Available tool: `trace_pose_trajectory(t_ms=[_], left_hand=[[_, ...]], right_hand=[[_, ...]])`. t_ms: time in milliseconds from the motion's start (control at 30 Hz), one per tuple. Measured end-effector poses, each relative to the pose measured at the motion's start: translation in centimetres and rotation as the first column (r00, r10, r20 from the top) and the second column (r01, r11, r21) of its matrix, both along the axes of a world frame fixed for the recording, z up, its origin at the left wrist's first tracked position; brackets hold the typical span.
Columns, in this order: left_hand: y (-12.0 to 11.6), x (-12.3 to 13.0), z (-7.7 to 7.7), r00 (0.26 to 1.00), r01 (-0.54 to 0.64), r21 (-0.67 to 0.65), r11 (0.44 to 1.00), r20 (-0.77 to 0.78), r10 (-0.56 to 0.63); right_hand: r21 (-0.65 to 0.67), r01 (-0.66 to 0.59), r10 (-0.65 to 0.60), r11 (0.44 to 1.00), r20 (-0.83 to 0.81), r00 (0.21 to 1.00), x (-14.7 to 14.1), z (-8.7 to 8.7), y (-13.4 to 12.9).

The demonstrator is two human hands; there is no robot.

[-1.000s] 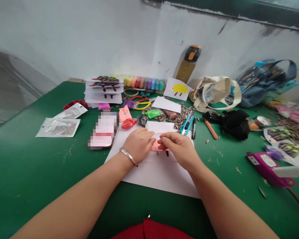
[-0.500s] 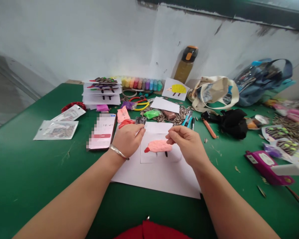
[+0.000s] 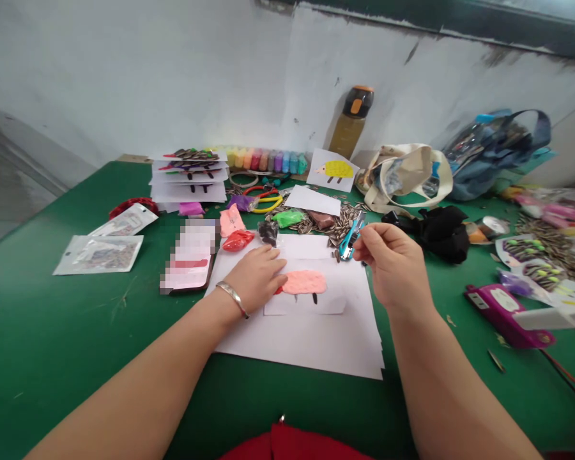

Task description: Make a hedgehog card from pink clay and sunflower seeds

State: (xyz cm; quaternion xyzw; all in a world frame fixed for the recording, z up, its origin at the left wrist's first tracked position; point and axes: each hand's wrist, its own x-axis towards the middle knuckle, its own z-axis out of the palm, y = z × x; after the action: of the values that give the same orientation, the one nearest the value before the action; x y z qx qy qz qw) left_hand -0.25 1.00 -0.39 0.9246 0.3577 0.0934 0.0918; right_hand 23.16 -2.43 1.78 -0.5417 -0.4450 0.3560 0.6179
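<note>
A pink clay animal shape (image 3: 305,282) with a red clay tip and dark little legs lies on a small white card (image 3: 333,305). Flat over the left side of that card rests my left hand (image 3: 253,275), fingers stretched out, partly hiding the red tip. My right hand (image 3: 393,268) is raised to the right of the card with thumb and fingers pinched together; whatever they may hold is too small to make out. Just beyond those fingertips lies a blue utility knife (image 3: 351,239). Bags of red clay (image 3: 238,240) and black clay (image 3: 268,232) sit beyond my left hand.
A phone (image 3: 191,255) lies left of the white sheets (image 3: 297,345). Behind are sunflower seeds (image 3: 347,217), green clay (image 3: 289,218), scissors (image 3: 268,203) and stacked cards (image 3: 189,191). A purple glue gun (image 3: 503,313) is at right; a bottle (image 3: 351,124) leans against the wall.
My left hand has come down to the card and its fingers have spread. My right hand has moved right, away from the pink shape, still pinched.
</note>
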Motion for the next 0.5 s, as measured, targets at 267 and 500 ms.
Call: trace_pose_trajectory(t_ms=[267, 500], left_hand=[[0.38, -0.10, 0.00, 0.998, 0.044, -0.007, 0.999, 0.039, -0.044], [0.05, -0.22, -0.34, 0.992, -0.042, -0.016, 0.999, 0.122, 0.044]], right_hand=[[-0.015, -0.032, 0.032, 0.999, -0.007, 0.999, -0.44, 0.08, -0.15], [-0.060, -0.055, 0.053, 0.997, -0.024, 0.998, -0.64, 0.11, -0.20]])
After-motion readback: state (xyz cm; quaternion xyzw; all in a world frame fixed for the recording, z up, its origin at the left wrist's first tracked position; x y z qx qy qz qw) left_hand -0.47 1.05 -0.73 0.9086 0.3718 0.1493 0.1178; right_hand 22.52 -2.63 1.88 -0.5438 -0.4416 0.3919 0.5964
